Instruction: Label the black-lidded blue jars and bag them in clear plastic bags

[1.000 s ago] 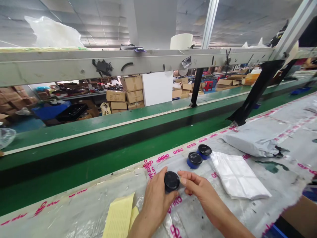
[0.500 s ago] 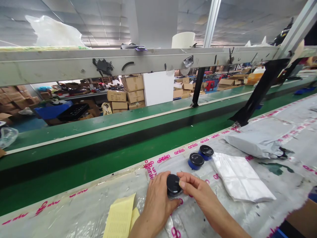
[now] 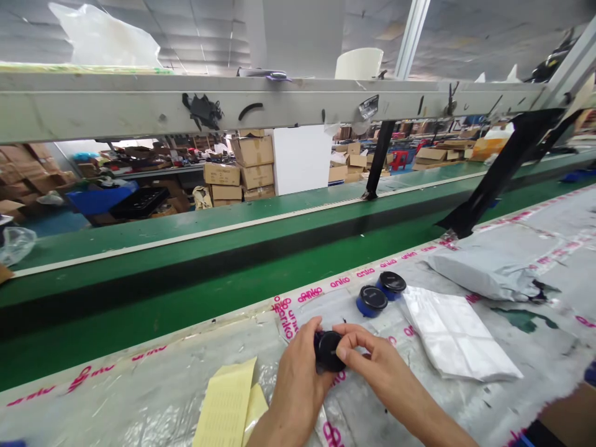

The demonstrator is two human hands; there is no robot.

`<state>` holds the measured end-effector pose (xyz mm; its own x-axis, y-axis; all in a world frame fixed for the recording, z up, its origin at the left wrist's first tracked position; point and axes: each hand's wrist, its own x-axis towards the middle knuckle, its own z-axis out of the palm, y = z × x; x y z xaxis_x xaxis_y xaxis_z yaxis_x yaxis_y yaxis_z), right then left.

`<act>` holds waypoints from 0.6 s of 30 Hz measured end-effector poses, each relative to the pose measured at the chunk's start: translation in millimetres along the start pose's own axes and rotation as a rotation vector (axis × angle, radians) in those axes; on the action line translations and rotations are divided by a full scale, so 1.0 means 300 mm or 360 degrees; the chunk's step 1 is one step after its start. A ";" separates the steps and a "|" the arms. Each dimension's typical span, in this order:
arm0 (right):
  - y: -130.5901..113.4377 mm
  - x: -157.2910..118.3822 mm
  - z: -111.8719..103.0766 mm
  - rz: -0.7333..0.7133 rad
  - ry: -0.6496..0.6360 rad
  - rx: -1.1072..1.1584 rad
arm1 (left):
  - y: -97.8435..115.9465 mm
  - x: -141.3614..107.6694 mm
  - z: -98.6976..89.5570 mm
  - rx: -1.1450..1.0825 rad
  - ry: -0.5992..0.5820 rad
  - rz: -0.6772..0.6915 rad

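1. Okay, I see lots of open room on the plastic sheet (image 3: pixel 139 397) around my left hand (image 3: pixel 298 379) and right hand (image 3: pixel 377 366). The far edge, with its pink print, is well past them.
2. The left hand hides the lower part of the black-lidded jar (image 3: pixel 328 351), so I can't see its side. The picture's bottom edge cuts off both arms.
3. The jar is short and round, with no long side. Its lid tilts toward the right hand.
4. Both hands grip the jar, left around its side, right fingertips (image 3: pixel 342 352) on its lid. It sits between them, near two blue jars (image 3: pixel 373 301) (image 3: pixel 391 285) and a white packet (image 3: pixel 459 335). I can't tell if it touches the sheet.
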<state>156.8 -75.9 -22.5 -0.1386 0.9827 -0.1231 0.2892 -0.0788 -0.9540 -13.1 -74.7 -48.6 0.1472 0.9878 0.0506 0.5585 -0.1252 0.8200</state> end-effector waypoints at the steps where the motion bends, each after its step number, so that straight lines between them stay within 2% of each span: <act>1: -0.004 -0.001 0.001 -0.0004 -0.0005 -0.0001 | -0.001 0.000 -0.001 0.0003 -0.0007 -0.0002; 18: -0.015 0.009 0.016 -0.0063 0.0091 -0.0009 | -0.002 -0.004 -0.006 -0.0043 -0.0002 0.0063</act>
<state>150.7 -73.8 -19.8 -0.0958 0.9930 -0.0696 0.2897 -0.0391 -0.9563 -14.9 -75.5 -48.2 0.1699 0.9820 0.0829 0.5302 -0.1620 0.8323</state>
